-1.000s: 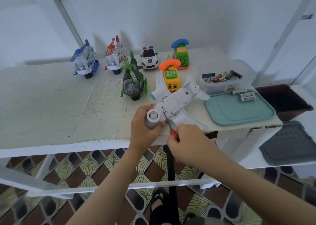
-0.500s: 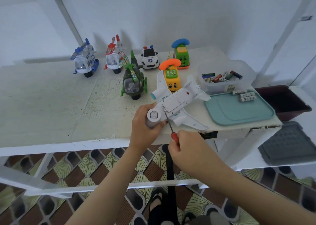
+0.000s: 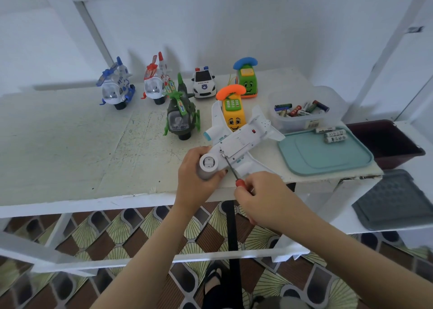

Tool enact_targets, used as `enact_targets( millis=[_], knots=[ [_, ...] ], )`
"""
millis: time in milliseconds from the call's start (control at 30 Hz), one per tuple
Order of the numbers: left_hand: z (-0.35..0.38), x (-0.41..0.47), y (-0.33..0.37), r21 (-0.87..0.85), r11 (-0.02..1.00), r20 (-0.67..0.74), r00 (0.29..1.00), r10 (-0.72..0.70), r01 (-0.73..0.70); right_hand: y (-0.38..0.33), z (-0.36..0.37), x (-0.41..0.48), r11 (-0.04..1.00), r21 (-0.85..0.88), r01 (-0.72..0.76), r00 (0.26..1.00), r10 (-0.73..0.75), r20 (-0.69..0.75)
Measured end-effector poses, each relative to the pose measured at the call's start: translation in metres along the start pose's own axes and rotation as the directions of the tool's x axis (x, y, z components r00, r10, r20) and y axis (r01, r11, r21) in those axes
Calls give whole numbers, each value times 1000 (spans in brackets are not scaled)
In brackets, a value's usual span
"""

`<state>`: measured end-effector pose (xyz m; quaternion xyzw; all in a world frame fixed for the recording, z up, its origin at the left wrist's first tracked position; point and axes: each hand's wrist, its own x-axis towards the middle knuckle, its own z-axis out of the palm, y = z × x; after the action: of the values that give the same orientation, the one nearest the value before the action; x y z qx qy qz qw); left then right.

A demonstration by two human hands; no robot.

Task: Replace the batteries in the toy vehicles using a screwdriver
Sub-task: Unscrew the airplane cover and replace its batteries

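Observation:
A white toy airplane (image 3: 236, 142) lies belly-up at the table's front edge. My left hand (image 3: 198, 175) grips its nose end. My right hand (image 3: 260, 196) pinches the red handle of a small screwdriver (image 3: 232, 170), whose tip sits on the screw at the corner of the battery cover. Three loose batteries (image 3: 332, 135) lie on the far corner of a teal tray (image 3: 325, 156). A clear tub (image 3: 302, 114) behind it holds several more batteries.
More toys stand on the white table (image 3: 70, 149): a blue helicopter (image 3: 116, 87), a red helicopter (image 3: 155, 82), a green helicopter (image 3: 181, 114), a police car (image 3: 203, 84), a yellow phone car (image 3: 233, 108) and a green phone car (image 3: 246, 79). A dark bin (image 3: 386, 142) and grey mat (image 3: 398, 200) sit to the right.
My right hand has shifted slightly on the screwdriver handle, with the tip staying on the screw. The airplane and my left hand have barely moved.

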<state>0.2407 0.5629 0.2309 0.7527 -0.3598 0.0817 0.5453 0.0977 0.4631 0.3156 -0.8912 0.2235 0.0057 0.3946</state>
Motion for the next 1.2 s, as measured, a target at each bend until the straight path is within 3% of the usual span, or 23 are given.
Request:
enact_targets(
  millis=[300, 600, 833, 1000, 1200],
  knots=[
    [-1, -2, 12, -48, 996, -1, 997, -80, 80, 4, 4, -13, 965, -241, 106, 994, -113, -13],
    [-9, -5, 44, -28, 998, -57, 997, -59, 57, -6, -42, -24, 989, -121, 87, 996, -86, 18],
    [-33, -5, 77, 91, 995, -86, 996, -24, 32, -19, -74, -37, 996, 32, 87, 986, -90, 141],
    [-66, 3, 115, 239, 966, -157, 978, 140, -100, -26, -88, -43, 971, 194, 137, 965, -175, 197],
    [-80, 27, 120, 484, 830, -187, 893, 409, -279, -35, -87, -32, 934, 256, 250, 949, -289, 126]
  ],
)
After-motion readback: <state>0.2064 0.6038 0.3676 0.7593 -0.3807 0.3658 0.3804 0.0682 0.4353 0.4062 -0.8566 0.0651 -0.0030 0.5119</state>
